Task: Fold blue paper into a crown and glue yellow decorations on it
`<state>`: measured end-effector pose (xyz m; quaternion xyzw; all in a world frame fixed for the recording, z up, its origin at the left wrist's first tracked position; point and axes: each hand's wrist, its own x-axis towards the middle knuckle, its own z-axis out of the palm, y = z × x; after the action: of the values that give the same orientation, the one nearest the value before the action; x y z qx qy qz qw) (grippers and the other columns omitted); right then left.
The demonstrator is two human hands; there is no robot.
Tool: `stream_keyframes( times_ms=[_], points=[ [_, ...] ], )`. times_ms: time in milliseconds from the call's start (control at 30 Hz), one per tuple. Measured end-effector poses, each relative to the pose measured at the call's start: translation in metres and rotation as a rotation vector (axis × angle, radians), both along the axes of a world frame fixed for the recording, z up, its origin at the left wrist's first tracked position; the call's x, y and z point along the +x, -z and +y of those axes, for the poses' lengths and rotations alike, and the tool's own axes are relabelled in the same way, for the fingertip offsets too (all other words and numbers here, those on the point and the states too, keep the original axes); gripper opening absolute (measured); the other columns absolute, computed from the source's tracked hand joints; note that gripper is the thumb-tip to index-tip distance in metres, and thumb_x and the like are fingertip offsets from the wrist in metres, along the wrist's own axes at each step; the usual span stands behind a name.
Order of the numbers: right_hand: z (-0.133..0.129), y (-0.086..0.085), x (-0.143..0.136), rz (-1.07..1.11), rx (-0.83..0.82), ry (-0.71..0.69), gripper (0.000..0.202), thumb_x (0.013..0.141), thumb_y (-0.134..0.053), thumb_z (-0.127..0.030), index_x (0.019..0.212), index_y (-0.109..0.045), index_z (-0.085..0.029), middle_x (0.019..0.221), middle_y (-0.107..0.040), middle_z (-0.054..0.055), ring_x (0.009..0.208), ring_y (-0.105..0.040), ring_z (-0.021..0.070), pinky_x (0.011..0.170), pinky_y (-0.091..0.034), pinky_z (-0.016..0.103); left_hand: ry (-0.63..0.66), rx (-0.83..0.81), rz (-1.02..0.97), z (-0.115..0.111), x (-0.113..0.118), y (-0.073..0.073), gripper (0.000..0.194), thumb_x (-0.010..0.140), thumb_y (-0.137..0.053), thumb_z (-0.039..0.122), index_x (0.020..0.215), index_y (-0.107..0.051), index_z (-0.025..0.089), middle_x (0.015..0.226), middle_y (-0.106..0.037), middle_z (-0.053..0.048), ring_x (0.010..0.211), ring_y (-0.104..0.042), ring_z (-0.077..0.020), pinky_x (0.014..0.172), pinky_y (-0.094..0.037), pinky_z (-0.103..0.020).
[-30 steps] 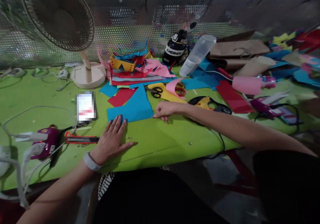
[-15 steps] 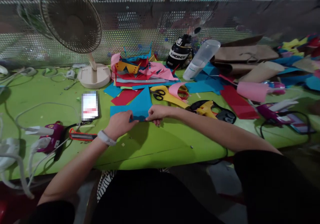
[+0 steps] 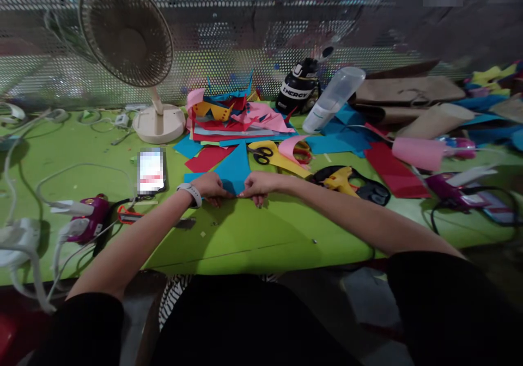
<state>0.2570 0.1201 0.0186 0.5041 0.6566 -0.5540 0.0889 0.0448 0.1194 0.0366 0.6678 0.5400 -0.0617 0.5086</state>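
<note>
A piece of blue paper (image 3: pixel 235 167) lies on the green table, its near edge pinched between my two hands. My left hand (image 3: pixel 210 186), with a white band at the wrist, grips that edge between thumb and curled fingers. Just right of it, my right hand (image 3: pixel 259 185) pinches the same edge, the thumb tips close together. Black-handled scissors (image 3: pixel 261 154) rest on yellow paper (image 3: pixel 281 160) beyond my right hand. A red paper piece (image 3: pixel 208 159) lies behind the blue one.
An orange cutter (image 3: pixel 129 215) and a phone (image 3: pixel 151 171) lie left, near a fan (image 3: pixel 159 123). A yellow and black glue gun (image 3: pixel 341 181) is right. Behind stand a black bottle (image 3: pixel 296 89), a clear bottle (image 3: pixel 333 102) and piled paper (image 3: pixel 245 121). Power strips with cables flank both sides.
My left hand has moved right along the paper's near edge, closer to my right hand, and now pinches it. The whole view has shifted slightly.
</note>
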Motion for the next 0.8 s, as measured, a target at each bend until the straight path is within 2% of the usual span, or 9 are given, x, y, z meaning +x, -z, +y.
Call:
stream_keyframes(
  times_ms=[133,233,533,667,800],
  points=[
    [-0.002,-0.001,0.001,0.009,0.019,0.005,0.06,0.062,-0.073,-0.074,0.064,-0.052,-0.018,0.056,-0.069,0.002,0.052,-0.066,0.0126,0.044,-0.036,0.02,0.016,-0.005,0.017,-0.001,-0.007,0.002,0.047,0.06,-0.081,0.058,0.052,-0.057,0.018,0.057,-0.068,-0.005,0.063,-0.068,-0.019,0.061,-0.053,-0.028],
    [-0.003,-0.002,0.001,0.006,0.027,0.014,0.059,0.063,-0.073,-0.073,0.066,-0.053,-0.018,0.058,-0.07,0.003,0.053,-0.067,0.0132,0.045,-0.037,0.02,0.009,-0.001,0.023,-0.004,-0.02,-0.001,0.05,0.062,-0.079,0.061,0.05,-0.056,0.018,0.056,-0.068,-0.006,0.061,-0.068,-0.0185,0.061,-0.053,-0.028],
    [-0.003,-0.005,0.001,0.002,0.001,-0.01,0.06,0.062,-0.073,-0.073,0.065,-0.051,-0.018,0.057,-0.069,0.002,0.052,-0.066,0.0122,0.045,-0.035,0.02,-0.075,-0.011,0.177,-0.018,-0.087,-0.019,0.053,0.063,-0.075,0.064,0.046,-0.055,0.018,0.056,-0.067,-0.008,0.061,-0.067,-0.0195,0.059,-0.051,-0.029],
    [-0.002,-0.002,0.002,0.011,0.008,-0.011,0.06,0.061,-0.073,-0.073,0.065,-0.052,-0.018,0.057,-0.069,0.003,0.051,-0.065,0.012,0.044,-0.034,0.02,-0.057,0.003,0.216,-0.019,-0.101,-0.025,0.05,0.067,-0.074,0.06,0.047,-0.058,0.017,0.056,-0.068,-0.009,0.057,-0.066,-0.0183,0.059,-0.05,-0.029],
    [-0.002,0.001,0.004,0.035,0.025,0.013,0.058,0.063,-0.074,-0.071,0.066,-0.053,-0.017,0.057,-0.069,0.003,0.053,-0.067,0.0126,0.043,-0.035,0.019,-0.006,0.016,0.298,-0.016,-0.106,-0.042,0.049,0.072,-0.072,0.054,0.044,-0.054,0.017,0.056,-0.068,-0.01,0.055,-0.065,-0.0192,0.06,-0.051,-0.031]
  ],
)
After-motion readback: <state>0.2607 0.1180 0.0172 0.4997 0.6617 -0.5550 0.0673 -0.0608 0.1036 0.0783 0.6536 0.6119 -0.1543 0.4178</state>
